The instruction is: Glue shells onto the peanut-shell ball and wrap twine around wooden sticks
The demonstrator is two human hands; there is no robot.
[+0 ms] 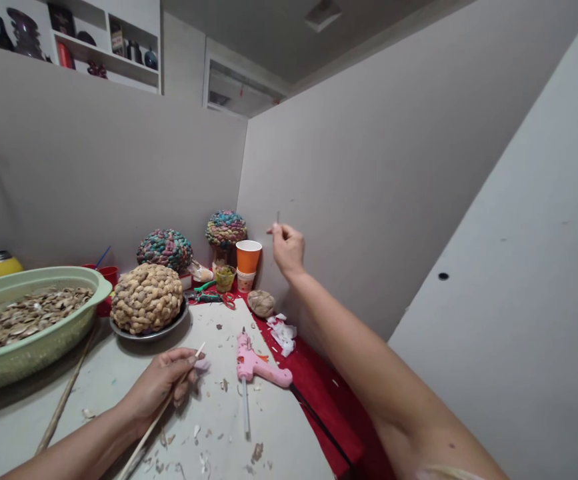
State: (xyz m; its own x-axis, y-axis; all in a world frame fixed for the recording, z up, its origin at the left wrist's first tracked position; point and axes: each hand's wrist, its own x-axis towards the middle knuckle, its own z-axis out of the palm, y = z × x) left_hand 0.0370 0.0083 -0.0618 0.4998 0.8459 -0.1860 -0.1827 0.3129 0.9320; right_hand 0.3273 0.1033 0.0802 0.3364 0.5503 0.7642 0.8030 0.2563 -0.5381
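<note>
My left hand [171,380] is closed around a long thin wooden stick [161,413] with a pale tip, slanting over the board toward the lower left. Raised in front of the grey wall, my right hand [287,248] is pinched shut. A thin, blurred sliver rises above its fingers, too small to name. On the board between my arms lies a pink hot glue gun [256,363], with a clear glue stick [245,407] coming out of its back. A ball of peanuts in their shells [147,298] rests in a metal dish [151,331] beyond my left hand.
A green basin [33,353] of shells stands left, near another long stick [66,393]. Behind are two colourful balls [165,249], an orange cup [248,257], pliers [206,297] and red-handled scissors [229,300]. Scraps litter the board [289,440]; grey walls [349,167] enclose it.
</note>
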